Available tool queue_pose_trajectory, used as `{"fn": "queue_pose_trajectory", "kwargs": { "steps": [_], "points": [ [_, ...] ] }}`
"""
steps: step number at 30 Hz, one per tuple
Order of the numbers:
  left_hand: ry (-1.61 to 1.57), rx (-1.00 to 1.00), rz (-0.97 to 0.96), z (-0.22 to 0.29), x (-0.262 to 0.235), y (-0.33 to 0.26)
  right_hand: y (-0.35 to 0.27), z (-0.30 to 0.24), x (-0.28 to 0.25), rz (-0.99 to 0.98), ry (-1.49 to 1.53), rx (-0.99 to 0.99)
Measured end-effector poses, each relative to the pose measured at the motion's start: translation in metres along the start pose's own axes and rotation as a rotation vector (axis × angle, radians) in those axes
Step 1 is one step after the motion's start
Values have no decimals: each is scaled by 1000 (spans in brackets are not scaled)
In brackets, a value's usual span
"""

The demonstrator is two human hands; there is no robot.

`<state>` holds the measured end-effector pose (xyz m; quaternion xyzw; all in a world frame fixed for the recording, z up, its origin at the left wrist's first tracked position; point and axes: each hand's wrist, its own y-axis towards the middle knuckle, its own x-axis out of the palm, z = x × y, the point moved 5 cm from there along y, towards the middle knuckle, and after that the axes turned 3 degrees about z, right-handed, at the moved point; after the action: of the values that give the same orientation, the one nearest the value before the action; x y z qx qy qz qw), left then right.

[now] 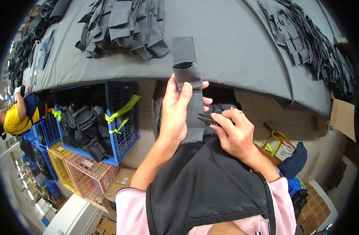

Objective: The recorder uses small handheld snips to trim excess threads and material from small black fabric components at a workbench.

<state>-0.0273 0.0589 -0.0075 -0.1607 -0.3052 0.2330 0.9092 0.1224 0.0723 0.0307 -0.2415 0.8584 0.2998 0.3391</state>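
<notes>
Black apron nearest; left hand clasped around grey fabric strap, right hand pinching probably thread snips. Best kept taut, blades snipping close to seam.

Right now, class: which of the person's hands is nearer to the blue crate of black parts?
Left. The left hand, gripping the grey fabric strip, is beside the blue crate; the right hand, holding small black snips, is farther away.
</notes>
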Motion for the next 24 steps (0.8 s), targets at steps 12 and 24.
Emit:
{"fn": "queue_pose_trajectory", "kwargs": {
  "steps": [12, 24],
  "points": [
    [33, 9, 16, -1, -4, 0, -11, 17, -4, -33, 380, 346],
    [39, -62, 6, -4, -5, 1, -12, 7, -6, 80, 54, 8]
  ]
}}
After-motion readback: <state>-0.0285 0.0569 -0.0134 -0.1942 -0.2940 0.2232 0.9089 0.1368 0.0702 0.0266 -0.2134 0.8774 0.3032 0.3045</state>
